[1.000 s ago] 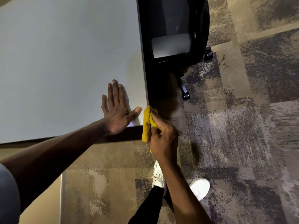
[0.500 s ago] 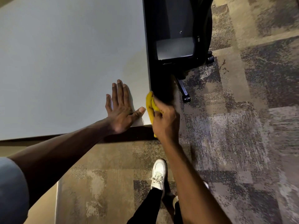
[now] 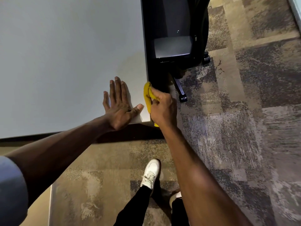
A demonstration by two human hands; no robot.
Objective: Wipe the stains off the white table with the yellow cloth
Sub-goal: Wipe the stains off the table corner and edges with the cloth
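The white table (image 3: 65, 62) fills the upper left, its near right corner close to both hands. My left hand (image 3: 119, 106) lies flat on the tabletop by that corner, fingers spread, holding nothing. My right hand (image 3: 162, 110) is closed on the folded yellow cloth (image 3: 147, 95) and presses it against the table's right side edge, just beyond the corner. Part of the cloth is hidden under my fingers. I see no distinct stains on the tabletop from here.
A black wheeled office chair (image 3: 175, 39) stands right beside the table's right edge, one caster leg (image 3: 180, 90) close to my right hand. Patterned carpet (image 3: 244, 128) covers the floor. My feet in white shoes (image 3: 150, 173) stand below the table corner.
My right hand has slid the yellow cloth from the table's near corner farther along its right side edge. My left hand has stayed flat on the tabletop.
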